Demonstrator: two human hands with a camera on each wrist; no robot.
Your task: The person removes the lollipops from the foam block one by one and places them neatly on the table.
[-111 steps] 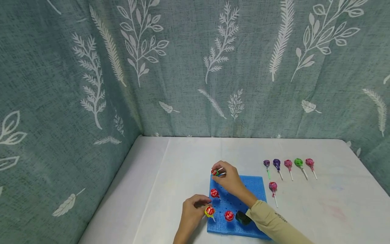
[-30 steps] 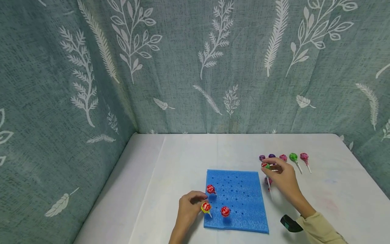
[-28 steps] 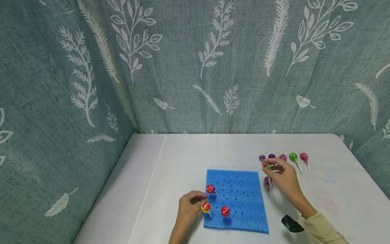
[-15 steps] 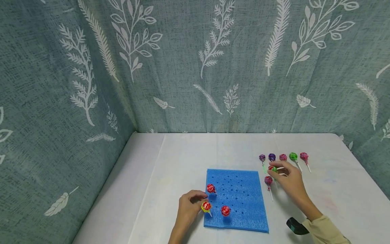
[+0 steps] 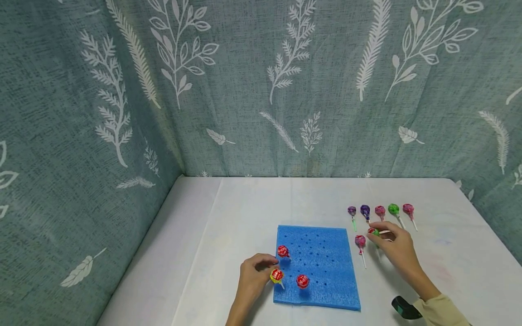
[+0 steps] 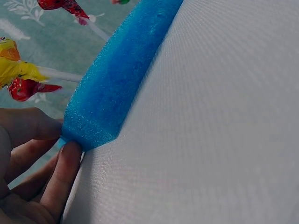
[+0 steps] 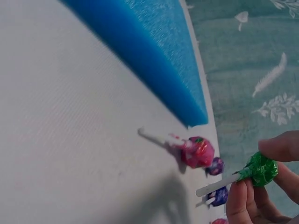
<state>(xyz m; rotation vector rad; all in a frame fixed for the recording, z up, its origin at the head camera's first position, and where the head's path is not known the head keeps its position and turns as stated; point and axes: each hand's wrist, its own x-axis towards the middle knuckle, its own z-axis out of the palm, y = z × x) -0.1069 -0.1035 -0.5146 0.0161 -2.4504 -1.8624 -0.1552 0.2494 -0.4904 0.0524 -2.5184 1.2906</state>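
My right hand (image 5: pixel 397 246) pinches a lollipop (image 7: pixel 264 169) with a green and red wrapper and white stick, low over the table's right side. The stick points away from the fingers in the right wrist view. My left hand (image 5: pixel 253 278) grips the left edge of a blue foam block (image 5: pixel 326 267), thumb and fingers at its corner in the left wrist view. Standing in the block by their sticks are a yellow-and-red lollipop (image 5: pixel 277 275), a red lollipop (image 5: pixel 282 251) and another red lollipop (image 5: pixel 302 281). Rows of small holes dot the block's top.
Behind my right hand lie several lollipops in a row: purple (image 5: pixel 352 210), dark purple (image 5: pixel 365 210), pink (image 5: pixel 380 210), green (image 5: pixel 393 208) and pink-red. A pink lollipop (image 5: pixel 360 241) lies right of the block. A leaf-patterned curtain (image 5: pixel 244 90) borders the white table (image 5: pixel 228 213).
My right hand has carried the green and red lollipop from the block's far left corner to the right, then slightly nearer and further right. My left hand stays at the block's edge.
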